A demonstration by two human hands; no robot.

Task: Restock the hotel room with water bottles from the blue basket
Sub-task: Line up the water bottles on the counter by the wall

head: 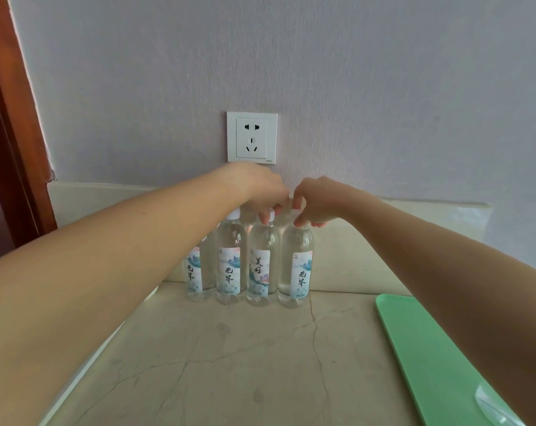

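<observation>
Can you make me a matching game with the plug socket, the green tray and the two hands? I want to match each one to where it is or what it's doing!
Things:
1. wall socket
2. green tray
3. left hand
4. right hand

Places and states:
A. pinches the cap of the rightmost water bottle
B. on the wall
C. lies on the counter, at the right
D. pinches the cap of the third water bottle from the left

Pairs: 1-B, 2-C, 3-D, 4-A
</observation>
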